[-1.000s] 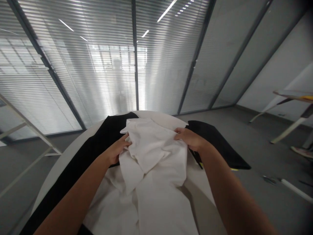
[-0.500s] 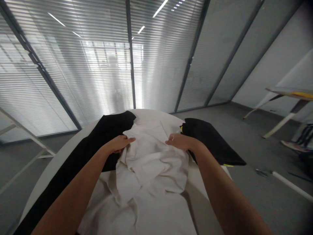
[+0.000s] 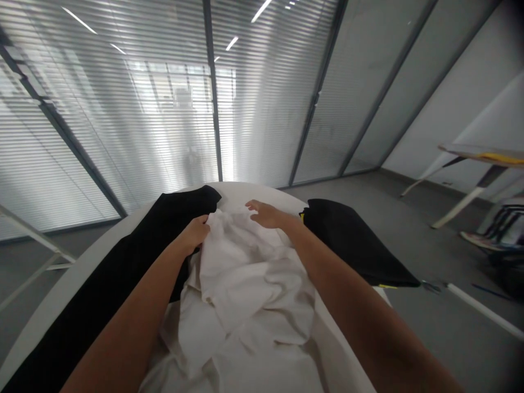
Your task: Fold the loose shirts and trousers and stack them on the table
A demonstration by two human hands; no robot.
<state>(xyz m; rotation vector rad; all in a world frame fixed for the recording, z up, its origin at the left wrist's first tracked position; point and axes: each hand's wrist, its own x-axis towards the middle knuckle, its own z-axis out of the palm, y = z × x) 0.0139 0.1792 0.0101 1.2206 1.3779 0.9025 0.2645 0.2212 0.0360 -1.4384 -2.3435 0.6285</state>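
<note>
A crumpled white garment point(image 3: 249, 284) lies in the middle of a round white table point(image 3: 77, 267). My left hand point(image 3: 194, 233) grips the garment's far left edge, fingers curled into the cloth. My right hand point(image 3: 266, 214) rests on the garment's far top edge with fingers stretched forward and slightly spread. A long black garment point(image 3: 123, 262) lies along the table's left side, next to my left hand. Another folded black garment point(image 3: 352, 243) with a yellow tag hangs over the table's right edge.
Glass partitions with blinds point(image 3: 164, 109) stand just beyond the table. A white frame point(image 3: 28, 229) is at the left. On the grey floor at right are a white tube point(image 3: 483, 308), a second table point(image 3: 478, 158) and a dark bag point(image 3: 507, 234).
Both hands moved farther across the table along the white garment. The right hand slid left to the far edge and its fingers opened out. The view shifted slightly.
</note>
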